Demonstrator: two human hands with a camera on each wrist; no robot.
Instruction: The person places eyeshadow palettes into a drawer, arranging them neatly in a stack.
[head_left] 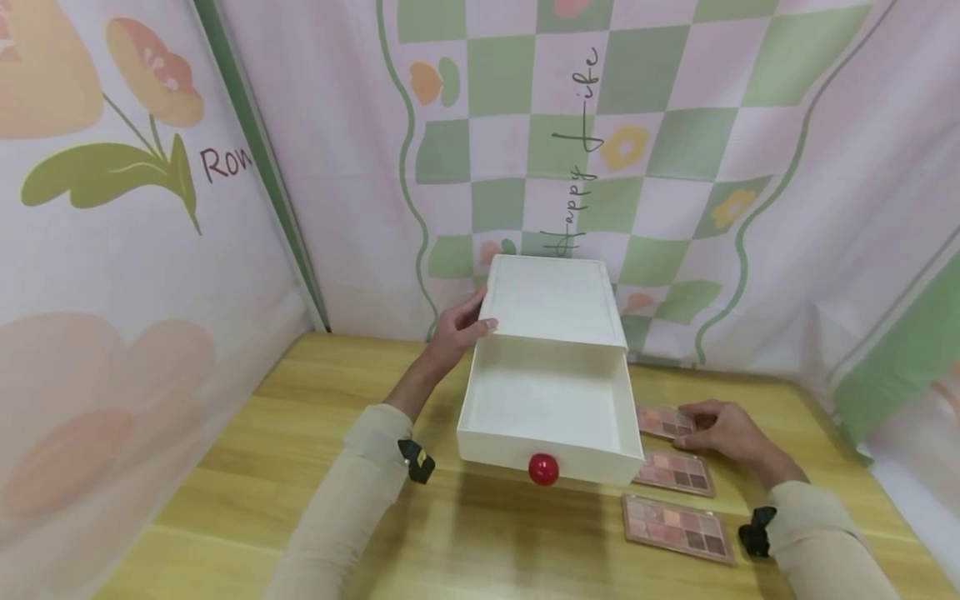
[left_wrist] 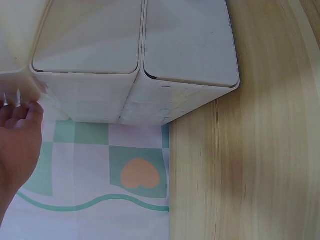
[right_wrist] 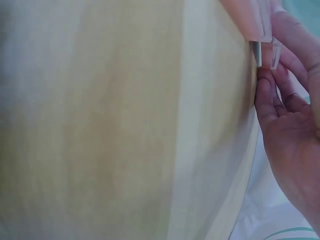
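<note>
A white drawer unit (head_left: 551, 296) stands at the back of the table, its top drawer (head_left: 551, 400) pulled out with nothing inside. My left hand (head_left: 459, 329) holds the unit's left side, thumb on the top edge. In the left wrist view, curled fingers of that hand (left_wrist: 20, 130) meet the unit's side wall. Right of the drawer lie three eyeshadow palettes in a column. My right hand (head_left: 723, 433) pinches the right end of the farthest palette (head_left: 660, 422). Nearer lie the middle palette (head_left: 678, 473) and the front palette (head_left: 678, 529).
A round red knob (head_left: 543, 469) sticks out from the drawer front. Below the top drawer, the left wrist view shows further drawer sections (left_wrist: 190, 45). Patterned curtains (head_left: 510, 150) hang behind and left of the wooden table (head_left: 247, 467).
</note>
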